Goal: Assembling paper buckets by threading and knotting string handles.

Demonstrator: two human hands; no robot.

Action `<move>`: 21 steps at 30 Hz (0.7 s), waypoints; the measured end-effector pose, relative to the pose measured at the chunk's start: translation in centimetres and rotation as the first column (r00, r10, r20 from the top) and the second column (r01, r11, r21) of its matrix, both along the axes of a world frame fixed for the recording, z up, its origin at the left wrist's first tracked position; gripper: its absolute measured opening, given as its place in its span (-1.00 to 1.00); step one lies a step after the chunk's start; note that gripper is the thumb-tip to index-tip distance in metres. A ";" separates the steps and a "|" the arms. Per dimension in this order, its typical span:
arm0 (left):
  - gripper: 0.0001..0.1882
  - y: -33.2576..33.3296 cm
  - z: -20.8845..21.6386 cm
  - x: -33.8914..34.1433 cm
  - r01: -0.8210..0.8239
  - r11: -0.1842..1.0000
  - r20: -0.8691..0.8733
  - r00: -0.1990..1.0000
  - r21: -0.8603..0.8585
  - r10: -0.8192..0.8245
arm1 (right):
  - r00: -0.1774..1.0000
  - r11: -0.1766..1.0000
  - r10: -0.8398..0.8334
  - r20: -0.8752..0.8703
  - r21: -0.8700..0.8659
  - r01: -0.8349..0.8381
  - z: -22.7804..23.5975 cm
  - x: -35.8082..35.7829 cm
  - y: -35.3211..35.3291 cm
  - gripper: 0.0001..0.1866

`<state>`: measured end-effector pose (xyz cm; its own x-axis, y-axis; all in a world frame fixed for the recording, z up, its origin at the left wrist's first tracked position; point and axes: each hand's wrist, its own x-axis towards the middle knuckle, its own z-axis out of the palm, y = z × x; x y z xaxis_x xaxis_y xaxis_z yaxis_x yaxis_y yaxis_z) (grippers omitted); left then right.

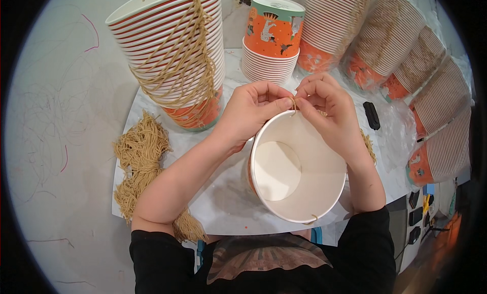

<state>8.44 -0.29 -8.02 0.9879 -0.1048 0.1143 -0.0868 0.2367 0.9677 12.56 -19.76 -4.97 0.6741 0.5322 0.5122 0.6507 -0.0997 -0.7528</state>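
A large white paper bucket tilts toward me at the front of the table, its open mouth facing up. At its far rim my left hand and my right hand meet, thumbs and fingers pinched on a short piece of tan twine. The twine passes at the rim between the two hands; whether it is knotted there, I cannot tell. On the near rim a small twine end pokes through the wall. The bucket's bottom is bare inside.
Left of my hands stands a tall nested stack of buckets draped with twine. A twine bundle lies beside my left arm. Behind are a shorter stack and several wrapped stacks, with a black object at right.
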 end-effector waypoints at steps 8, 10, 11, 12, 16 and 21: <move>-0.74 0.4 0.1 0.1 0.030 0.999 -0.090 0.995 -0.025 -0.032 | 0.990 0.998 -0.046 0.131 -0.039 0.051 0.3 -0.4 0.1 -0.90; -0.74 0.4 0.1 0.1 0.035 0.999 -0.094 0.995 -0.032 -0.038 | 0.990 0.997 -0.053 0.132 -0.040 0.059 0.1 0.0 -0.1 -0.89; -0.75 0.3 0.1 0.1 0.040 0.998 -0.098 0.994 -0.039 -0.044 | 0.989 0.997 -0.061 0.133 -0.041 0.067 0.0 0.1 -0.2 -0.87; -0.75 0.3 0.1 0.1 0.039 0.998 -0.098 0.994 -0.040 -0.043 | 0.989 0.997 -0.060 0.134 -0.041 0.066 0.0 0.0 -0.2 -0.87; -0.76 0.0 0.3 -0.2 0.017 1.000 -0.075 0.997 0.010 -0.016 | 0.991 0.993 -0.081 0.111 -0.076 0.090 0.2 -0.4 0.0 -0.88; -0.78 -0.3 0.5 -0.5 0.008 0.999 -0.064 0.998 0.044 -0.005 | 0.991 0.993 -0.079 0.110 -0.082 0.088 0.3 -0.6 0.0 -0.90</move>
<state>7.89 -0.57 -7.47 0.9923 -0.1147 0.0458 -0.0229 0.1936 0.9808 12.00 -19.79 -4.68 0.6620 0.5219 0.5380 0.7134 -0.2186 -0.6658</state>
